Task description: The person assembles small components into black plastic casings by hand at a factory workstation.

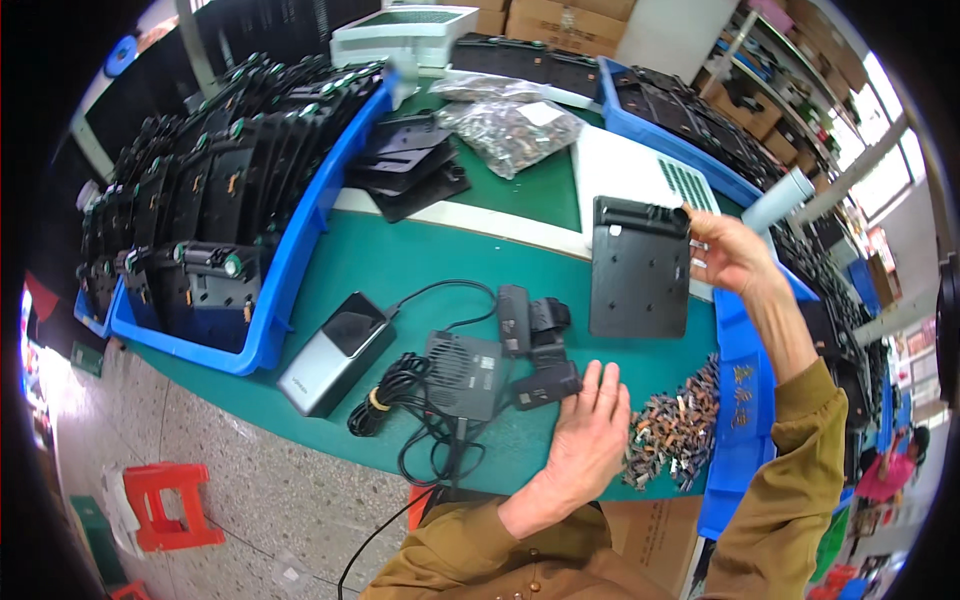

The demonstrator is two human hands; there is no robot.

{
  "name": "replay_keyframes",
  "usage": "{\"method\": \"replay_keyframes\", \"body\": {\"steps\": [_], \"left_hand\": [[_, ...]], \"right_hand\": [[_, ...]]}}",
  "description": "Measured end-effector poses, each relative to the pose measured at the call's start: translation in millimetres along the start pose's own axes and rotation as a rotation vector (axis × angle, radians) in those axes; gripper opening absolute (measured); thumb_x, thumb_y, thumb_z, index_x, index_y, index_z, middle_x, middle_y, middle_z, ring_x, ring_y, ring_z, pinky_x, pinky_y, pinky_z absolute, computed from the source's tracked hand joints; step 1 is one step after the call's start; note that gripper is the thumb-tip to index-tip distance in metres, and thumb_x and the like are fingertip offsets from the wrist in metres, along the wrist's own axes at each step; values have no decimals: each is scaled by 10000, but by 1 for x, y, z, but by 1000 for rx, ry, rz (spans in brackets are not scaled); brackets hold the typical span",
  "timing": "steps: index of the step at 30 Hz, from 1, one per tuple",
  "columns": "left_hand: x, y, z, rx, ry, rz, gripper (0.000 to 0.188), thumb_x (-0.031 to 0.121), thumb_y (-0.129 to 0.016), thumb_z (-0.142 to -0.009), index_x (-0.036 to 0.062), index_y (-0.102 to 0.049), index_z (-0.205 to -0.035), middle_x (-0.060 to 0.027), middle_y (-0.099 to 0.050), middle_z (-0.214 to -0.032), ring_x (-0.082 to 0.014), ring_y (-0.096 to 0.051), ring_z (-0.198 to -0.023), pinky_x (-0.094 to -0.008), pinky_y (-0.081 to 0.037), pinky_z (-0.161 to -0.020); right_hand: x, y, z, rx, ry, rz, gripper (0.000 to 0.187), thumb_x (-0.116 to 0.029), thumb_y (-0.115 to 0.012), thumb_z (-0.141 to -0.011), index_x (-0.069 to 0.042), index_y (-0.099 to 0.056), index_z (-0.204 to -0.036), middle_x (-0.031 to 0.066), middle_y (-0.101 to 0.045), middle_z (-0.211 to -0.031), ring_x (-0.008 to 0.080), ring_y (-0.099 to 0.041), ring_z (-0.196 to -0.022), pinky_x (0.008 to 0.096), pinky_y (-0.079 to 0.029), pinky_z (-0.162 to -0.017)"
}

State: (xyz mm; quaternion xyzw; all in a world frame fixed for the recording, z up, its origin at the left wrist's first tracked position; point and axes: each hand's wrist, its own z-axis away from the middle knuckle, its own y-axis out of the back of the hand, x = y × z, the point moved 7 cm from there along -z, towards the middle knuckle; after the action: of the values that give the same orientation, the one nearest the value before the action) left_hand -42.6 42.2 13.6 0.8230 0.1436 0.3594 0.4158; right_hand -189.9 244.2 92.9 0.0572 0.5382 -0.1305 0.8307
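Observation:
My right hand [738, 252] grips a flat black plastic panel [640, 280] by its upper right edge. The panel has a thicker ridge along its far edge and small raised bits on its face. Resting on the green table, my left hand [586, 435] has its fingers stretched out and holds nothing. Its fingertips lie at a small black strapped device [547, 386], perhaps touching it. To the right of that hand is a heap of small brown and metallic parts [668, 430]. A grey vented box [464, 374] sits left of the device.
A power bank [340, 350] and bundled black cable [388, 392] lie on the left. Blue crates [318, 225] of black panels stand at left, and another blue crate [745, 400] is at right. Bagged parts [512, 135], loose panels [408, 165] and a white vented panel [625, 165] lie farther back.

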Motion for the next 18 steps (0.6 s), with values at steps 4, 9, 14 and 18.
{"method": "replay_keyframes", "body": {"steps": [4,9,14,18], "left_hand": [[4,4,1,12,-28,23,390,73,-618,-791,-31,-565,-1163,-211,-490,-1317,-375,-412,-1273,-533,-330,-1052],[7,7,-3,40,-32,115,411,35,-665,-766,-15,-568,-1162,-193,-483,-1303,-372,-414,-1267,-528,-373,-1029],[11,9,-10,-4,-21,65,516,163,-667,-822,-22,-513,-1278,-218,-345,-1449,-405,-339,-1335,-548,-331,-1053],[8,-1,-11,-123,6,-28,600,338,-639,-863,-30,-485,-1312,-229,-328,-1471,-398,-311,-1358,-568,-281,-1070]], "right_hand": [[53,44,6,164,-97,-58,209,-207,-720,-836,-149,-668,-1030,-21,-672,-902,139,-605,-835,360,-495,-747],[84,51,6,295,-201,-52,116,-199,-667,-888,-134,-660,-983,-3,-657,-931,148,-609,-850,364,-497,-765],[88,47,2,292,-130,225,89,-180,-623,-907,-109,-658,-946,-3,-632,-898,141,-591,-774,332,-498,-724],[80,35,3,249,23,463,212,-170,-652,-801,-24,-692,-950,72,-612,-803,166,-582,-765,361,-530,-646]]}}
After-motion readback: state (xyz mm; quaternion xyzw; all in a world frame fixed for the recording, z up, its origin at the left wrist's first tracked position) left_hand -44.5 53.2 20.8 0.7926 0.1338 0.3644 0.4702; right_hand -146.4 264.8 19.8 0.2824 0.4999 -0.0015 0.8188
